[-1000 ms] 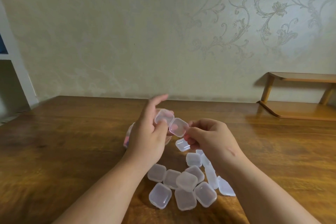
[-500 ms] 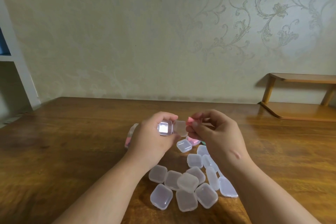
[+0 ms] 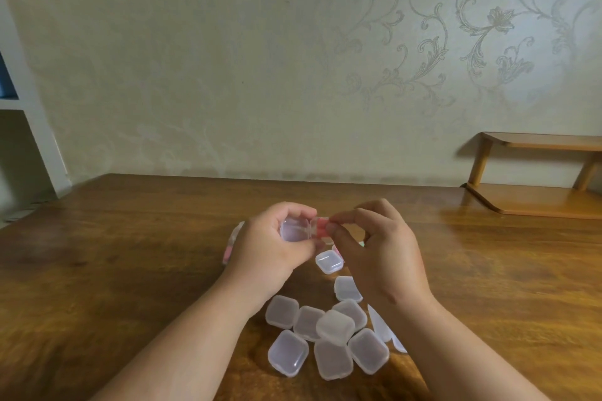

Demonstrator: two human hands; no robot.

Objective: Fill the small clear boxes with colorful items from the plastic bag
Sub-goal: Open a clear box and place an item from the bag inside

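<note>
Gripping an open clear box (image 3: 293, 230) with curled fingers, the left hand (image 3: 265, 254) hovers just beyond the pile of shut clear boxes (image 3: 325, 338) on the wooden table (image 3: 130, 270). The right hand (image 3: 381, 254), also beyond the pile, pinches a pink item (image 3: 322, 227) at the box's open half. The plastic bag (image 3: 232, 242) lies beyond the pile, mostly hidden behind the left hand.

No legible text for you to log, your clear boxes (image 3: 288, 353) carry no readable label or number, wallpaper (image 3: 488, 26) shows scrollwork only, no brand marks or signs you could read
</note>
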